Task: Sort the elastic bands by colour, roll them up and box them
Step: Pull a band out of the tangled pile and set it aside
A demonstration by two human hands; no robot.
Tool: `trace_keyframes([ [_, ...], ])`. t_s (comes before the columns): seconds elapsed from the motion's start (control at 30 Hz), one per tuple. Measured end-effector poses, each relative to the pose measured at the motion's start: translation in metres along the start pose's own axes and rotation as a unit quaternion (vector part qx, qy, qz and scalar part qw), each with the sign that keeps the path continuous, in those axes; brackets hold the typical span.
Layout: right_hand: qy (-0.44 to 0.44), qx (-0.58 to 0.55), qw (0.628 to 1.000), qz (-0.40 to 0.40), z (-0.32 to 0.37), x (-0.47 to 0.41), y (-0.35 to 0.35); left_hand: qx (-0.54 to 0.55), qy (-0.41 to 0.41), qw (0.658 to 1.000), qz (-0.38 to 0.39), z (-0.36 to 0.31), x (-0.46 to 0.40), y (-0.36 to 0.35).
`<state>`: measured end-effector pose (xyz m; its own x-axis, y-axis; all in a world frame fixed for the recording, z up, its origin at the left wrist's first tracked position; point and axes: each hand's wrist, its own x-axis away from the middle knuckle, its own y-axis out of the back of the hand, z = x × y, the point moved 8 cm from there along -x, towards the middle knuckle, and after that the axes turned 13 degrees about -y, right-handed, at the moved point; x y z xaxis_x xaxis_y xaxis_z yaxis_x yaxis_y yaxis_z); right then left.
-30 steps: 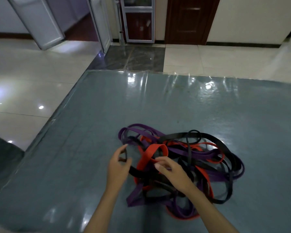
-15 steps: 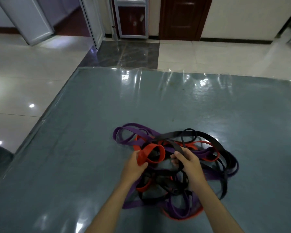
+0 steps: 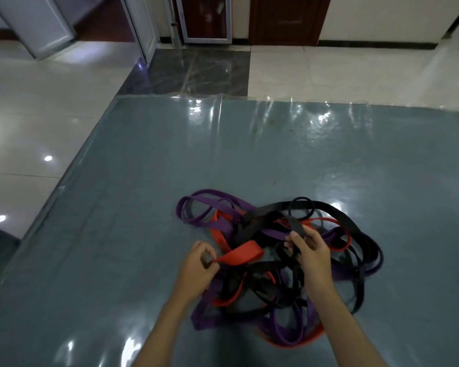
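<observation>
- Your left hand sits lower centre of the frame, fingers pinched together on the end of a wide red band, which runs up and right from the pinch into the pile.
- Your right hand is just right of it, over the middle of the pile, fingers closed around a black band that rises from the grip toward the top of the pile.
- Tangled pile of elastic bands lies on the grey-blue tabletop, centre to lower right of the frame: purple, red and black strands all interlaced, none sorted or rolled.
- Purple loops stick out at the pile's upper left; a thin black loop sits at its top.
- Red and purple strands curve along the pile's bottom edge, between your forearms.
- Tabletop is glossy with glare spots; clear film edge shows along its far side.
- Pale tiled floor fills the upper left; dark door at top centre.
</observation>
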<state>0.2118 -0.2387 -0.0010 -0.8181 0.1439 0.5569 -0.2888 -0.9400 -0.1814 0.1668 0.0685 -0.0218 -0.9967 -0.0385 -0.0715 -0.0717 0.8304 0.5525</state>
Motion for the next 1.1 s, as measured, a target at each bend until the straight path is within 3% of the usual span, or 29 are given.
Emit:
trace_keyframes([
  [0.1,-0.002,0.0,1.0,-0.017,-0.003,-0.005,0.008,0.096,0.088,0.984,-0.118,0.032,0.019,0.038],
  [0.23,-0.011,0.034,0.999,-0.006,-0.007,-0.007,0.011,0.235,0.194,0.903,-0.302,0.072,0.054,0.075],
  [0.33,-0.014,0.062,0.998,0.014,-0.009,-0.005,0.011,0.281,0.293,0.842,-0.354,0.104,0.082,0.075],
  [0.43,-0.017,0.096,0.995,0.026,-0.012,-0.002,0.009,0.297,0.388,0.808,-0.33,0.127,0.101,0.062],
  [0.47,-0.019,0.105,0.994,0.03,-0.013,-0.001,0.009,0.287,0.404,0.809,-0.315,0.128,0.104,0.058],
  [0.53,-0.016,0.132,0.99,0.037,-0.014,0.003,0.008,0.158,0.405,0.848,-0.302,0.119,0.106,0.065],
  [0.6,-0.004,0.179,0.983,0.046,-0.014,0.009,0.006,0.004,0.314,0.902,-0.295,0.086,0.093,0.072],
  [0.67,0.014,0.214,0.975,0.062,-0.012,0.019,-0.001,-0.052,0.165,0.951,-0.256,0.042,0.072,0.06],
  [0.73,0.041,0.24,0.966,0.088,-0.01,0.033,-0.011,0.03,0.05,0.988,-0.144,0.005,0.052,0.024],
  [0.77,0.055,0.26,0.958,0.106,-0.01,0.042,-0.017,0.103,0.032,0.993,-0.058,-0.014,0.047,0.001],
  [0.83,0.072,0.322,0.929,0.169,-0.015,0.06,-0.032,0.218,0.03,0.971,0.091,-0.044,0.043,-0.041],
  [0.87,0.077,0.355,0.908,0.209,-0.019,0.07,-0.038,0.232,0.009,0.964,0.127,-0.059,0.041,-0.052],
  [0.97,0.105,0.379,0.877,0.277,-0.027,0.093,-0.047,0.219,-0.042,0.97,0.098,-0.079,0.034,-0.054],
  [1.03,0.124,0.327,0.909,0.227,-0.021,0.094,-0.034,0.21,-0.036,0.977,0.022,-0.081,0.031,-0.038],
  [1.1,0.127,0.301,0.937,0.125,-0.02,0.084,-0.007,0.178,-0.004,0.981,-0.073,-0.078,0.034,-0.013],
])
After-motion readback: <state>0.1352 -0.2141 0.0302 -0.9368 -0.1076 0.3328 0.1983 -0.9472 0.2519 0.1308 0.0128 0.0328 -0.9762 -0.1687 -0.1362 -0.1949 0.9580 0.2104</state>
